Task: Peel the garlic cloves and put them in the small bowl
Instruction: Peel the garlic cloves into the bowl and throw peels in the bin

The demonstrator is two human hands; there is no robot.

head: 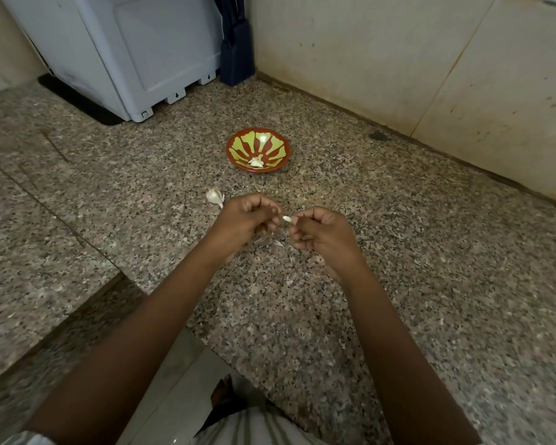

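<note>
A white, papery chunk of garlic (215, 196) is lying on the speckled granite counter (109, 200), just beside the left hand (246, 220). That hand and the right hand (321, 232) are pinching a small pale garlic clove (286, 218) between curled fingertips. Beyond them, the small red bowl with yellow-green petals (272, 146) is holding peeled white cloves (256, 162).

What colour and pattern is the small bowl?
The small bowl is red with yellow-green petal-like shapes radiating from its centre; it shows in the head view.
</note>
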